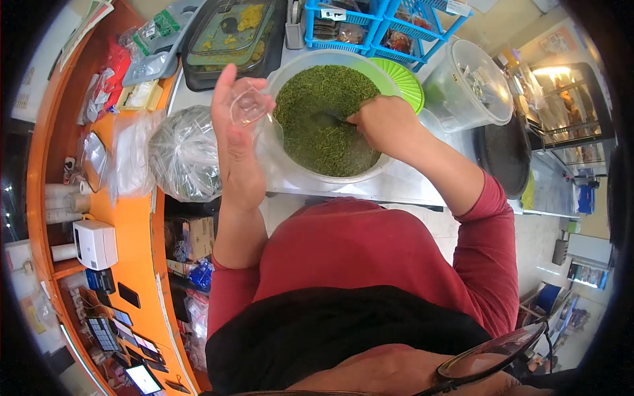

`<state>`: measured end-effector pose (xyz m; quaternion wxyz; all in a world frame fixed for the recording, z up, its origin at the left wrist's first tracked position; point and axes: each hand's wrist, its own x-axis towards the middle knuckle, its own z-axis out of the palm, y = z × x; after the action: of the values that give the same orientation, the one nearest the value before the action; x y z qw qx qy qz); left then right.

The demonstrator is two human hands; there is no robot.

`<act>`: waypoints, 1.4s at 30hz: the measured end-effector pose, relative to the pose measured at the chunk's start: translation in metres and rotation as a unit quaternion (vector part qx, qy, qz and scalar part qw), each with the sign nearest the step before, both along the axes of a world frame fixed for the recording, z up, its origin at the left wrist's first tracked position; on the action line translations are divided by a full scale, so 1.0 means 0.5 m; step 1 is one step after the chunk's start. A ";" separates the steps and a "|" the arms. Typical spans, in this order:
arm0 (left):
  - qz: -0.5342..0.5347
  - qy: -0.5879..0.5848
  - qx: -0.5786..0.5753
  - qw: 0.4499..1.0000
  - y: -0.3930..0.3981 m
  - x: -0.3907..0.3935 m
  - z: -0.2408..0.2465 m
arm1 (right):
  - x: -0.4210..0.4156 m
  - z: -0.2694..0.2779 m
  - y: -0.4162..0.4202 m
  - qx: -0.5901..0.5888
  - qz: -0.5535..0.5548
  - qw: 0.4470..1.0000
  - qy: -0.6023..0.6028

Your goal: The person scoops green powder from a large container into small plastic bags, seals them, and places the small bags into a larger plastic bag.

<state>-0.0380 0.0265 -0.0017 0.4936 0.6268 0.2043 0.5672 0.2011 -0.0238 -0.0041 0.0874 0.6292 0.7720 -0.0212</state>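
A large translucent plastic tub [331, 179] holds a chopped green herb mixture [322, 94] with liquid in it. Over the tub's right side, my right hand [386, 123] grips a dark utensil [333, 118], whose lower end is sunk in the mixture; its exact kind cannot be made out. My left hand [237, 119] is raised at the tub's left, holding a small clear plastic cup [250, 105] in its fingers. Just left of that forearm sits a knotted clear plastic bag [185, 153] with green contents.
Behind the tub stand blue plastic racks [369, 27] with packed goods and a lime-green lid [401, 84]. A black tray [190, 69] with yellow food is at back left. On the right is a clear bucket [465, 89]. An orange counter [133, 237] carries a white printer [95, 243] and phones.
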 end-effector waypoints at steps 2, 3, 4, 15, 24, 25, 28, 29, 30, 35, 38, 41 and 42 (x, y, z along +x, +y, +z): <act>0.056 0.013 0.040 0.998 -0.001 -0.001 -0.003 | 0.001 0.008 0.001 0.071 -0.001 0.997 -0.022; 0.055 0.016 0.054 0.997 0.001 -0.001 -0.001 | 0.000 0.013 0.001 0.108 -0.003 0.994 -0.032; 0.053 0.019 0.068 0.996 0.004 0.000 0.002 | -0.002 0.014 -0.001 0.097 0.008 0.994 -0.046; 0.066 0.062 0.038 0.995 0.008 0.009 -0.001 | -0.026 0.062 -0.045 -0.070 0.033 0.978 0.194; 0.084 0.167 0.014 0.982 0.010 0.037 -0.012 | 0.038 0.088 -0.070 0.065 -0.103 0.933 0.339; 0.085 0.200 0.008 0.976 0.006 0.043 -0.009 | 0.039 0.096 -0.073 0.096 -0.119 0.929 0.337; 0.103 0.305 0.054 0.945 -0.011 0.066 -0.003 | 0.039 0.117 -0.086 0.164 -0.118 0.909 0.365; 0.112 0.341 0.079 0.930 -0.016 0.075 -0.003 | 0.037 0.121 -0.089 0.185 -0.109 0.909 0.358; 0.088 0.346 0.082 0.930 -0.019 0.083 -0.004 | 0.034 0.121 -0.091 0.206 -0.101 0.908 0.350; 0.065 0.370 0.062 0.925 -0.029 0.107 0.002 | 0.008 0.109 -0.100 0.246 -0.087 0.917 0.302; 0.064 0.356 0.052 0.931 -0.027 0.108 -0.004 | 0.006 0.087 -0.101 0.264 -0.101 0.916 0.283; 0.072 0.328 0.052 0.941 -0.029 0.110 -0.008 | 0.013 0.058 -0.094 0.276 -0.064 0.913 0.294; 0.077 0.319 0.052 0.943 -0.028 0.111 -0.009 | 0.004 0.046 -0.087 0.298 -0.028 0.909 0.290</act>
<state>0.0175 0.0124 -0.0064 0.3240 0.7819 0.3688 0.3842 0.2032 -0.0675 0.0187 -0.3324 0.6135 0.7158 0.0259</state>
